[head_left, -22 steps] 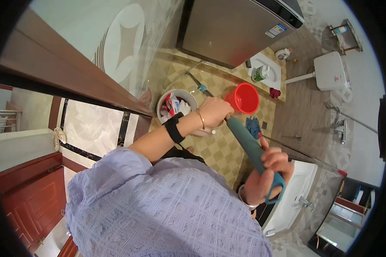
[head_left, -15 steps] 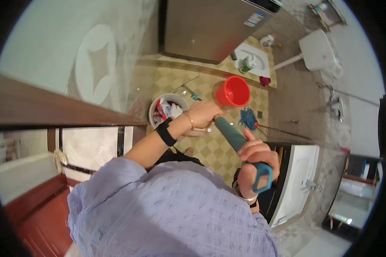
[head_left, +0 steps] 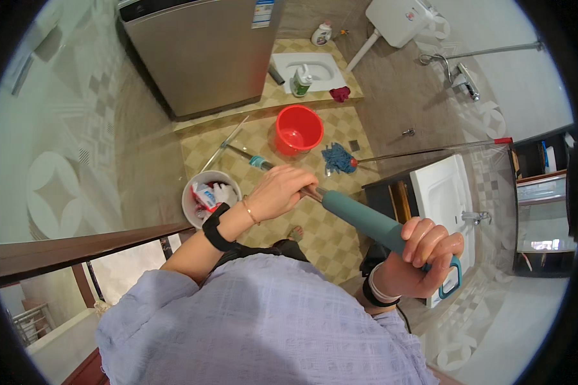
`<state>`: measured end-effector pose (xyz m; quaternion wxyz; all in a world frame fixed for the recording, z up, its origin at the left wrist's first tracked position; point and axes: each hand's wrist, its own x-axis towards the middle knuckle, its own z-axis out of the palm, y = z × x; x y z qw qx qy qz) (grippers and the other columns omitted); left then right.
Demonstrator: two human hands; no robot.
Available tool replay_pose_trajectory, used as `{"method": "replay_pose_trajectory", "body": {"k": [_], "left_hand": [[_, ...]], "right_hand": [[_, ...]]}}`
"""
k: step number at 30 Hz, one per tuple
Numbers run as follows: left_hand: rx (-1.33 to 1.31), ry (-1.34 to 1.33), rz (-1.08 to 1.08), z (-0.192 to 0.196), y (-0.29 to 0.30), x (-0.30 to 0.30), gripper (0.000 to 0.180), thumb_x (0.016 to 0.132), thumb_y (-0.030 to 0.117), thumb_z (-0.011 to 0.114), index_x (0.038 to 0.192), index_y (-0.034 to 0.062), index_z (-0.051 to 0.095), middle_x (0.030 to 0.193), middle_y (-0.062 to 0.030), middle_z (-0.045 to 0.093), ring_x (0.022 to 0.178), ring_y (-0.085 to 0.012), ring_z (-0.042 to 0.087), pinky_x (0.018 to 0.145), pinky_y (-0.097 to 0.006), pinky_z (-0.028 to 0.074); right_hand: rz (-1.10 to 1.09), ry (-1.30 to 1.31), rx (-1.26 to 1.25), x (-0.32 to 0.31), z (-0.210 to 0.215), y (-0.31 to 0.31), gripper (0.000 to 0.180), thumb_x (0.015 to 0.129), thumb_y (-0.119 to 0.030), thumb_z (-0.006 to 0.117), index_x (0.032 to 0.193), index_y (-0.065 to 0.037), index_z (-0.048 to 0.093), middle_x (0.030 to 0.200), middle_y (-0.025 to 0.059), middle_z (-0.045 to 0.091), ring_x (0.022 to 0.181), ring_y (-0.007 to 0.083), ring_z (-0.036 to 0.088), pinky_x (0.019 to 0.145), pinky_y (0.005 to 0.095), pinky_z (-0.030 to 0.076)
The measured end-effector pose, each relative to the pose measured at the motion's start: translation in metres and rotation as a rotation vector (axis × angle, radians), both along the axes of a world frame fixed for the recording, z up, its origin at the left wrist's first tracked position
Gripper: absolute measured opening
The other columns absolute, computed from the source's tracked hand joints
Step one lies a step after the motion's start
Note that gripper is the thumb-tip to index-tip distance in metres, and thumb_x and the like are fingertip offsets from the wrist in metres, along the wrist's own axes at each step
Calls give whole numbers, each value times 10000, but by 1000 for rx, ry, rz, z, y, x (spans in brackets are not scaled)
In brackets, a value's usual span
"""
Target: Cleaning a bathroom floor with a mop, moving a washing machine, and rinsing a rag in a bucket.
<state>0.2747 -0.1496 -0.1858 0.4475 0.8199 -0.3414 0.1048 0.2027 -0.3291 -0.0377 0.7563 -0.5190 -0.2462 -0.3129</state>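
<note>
A floor squeegee (head_left: 366, 219) with a teal padded grip runs slantwise across the view. My left hand (head_left: 277, 192) is closed round its metal pole, below the padding. Farther along, my right hand (head_left: 425, 253) wraps the upper end of the padded grip, beside a teal hanging loop. At the far end, the squeegee's thin bar (head_left: 225, 142) lies on the checkered tile floor, left of a red bucket (head_left: 298, 131). Close to my left forearm stands a pale bin (head_left: 187, 204) holding crumpled packaging.
A blue string mop (head_left: 338, 158) leans with its pole toward the white washbasin (head_left: 440, 192) on the right. Behind a raised tiled step are a grey appliance (head_left: 199, 58), a squat toilet (head_left: 327, 69), a green-and-white bottle (head_left: 301, 81) and a dark red cloth (head_left: 340, 94).
The view has turned, so the room's contents sit farther left. My right hand has moved rightward with the grip end, and both hands still hold the squeegee.
</note>
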Motion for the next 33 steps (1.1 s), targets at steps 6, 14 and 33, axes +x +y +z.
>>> {"method": "replay_pose_trajectory", "body": {"k": [6, 14, 33], "left_hand": [[133, -27, 18, 6, -98, 32, 194, 698, 67, 609, 877, 95, 542, 837, -45, 583, 788, -241, 566, 693, -336, 454], [80, -303, 133, 25, -220, 86, 299, 629, 0, 614, 907, 87, 542, 899, -51, 577, 848, -244, 580, 697, -330, 479], [144, 58, 418, -83, -229, 352, 243, 739, 13, 540, 950, 93, 451, 903, -99, 541, 861, -324, 544, 662, -409, 437]], "right_hand": [[112, -27, -54, 23, -11, -104, 272, 790, -129, 600, 588, -105, 419, 526, 48, 519, 442, 152, 512, 486, 307, 470], [321, -323, -335, 50, -7, -237, 180, 717, -114, 678, 691, -57, 509, 645, 64, 582, 556, 191, 580, 586, 364, 507], [135, 155, -50, 373, -75, -217, 90, 839, -62, 505, 809, -12, 437, 733, 95, 513, 712, 185, 502, 729, 333, 425]]}}
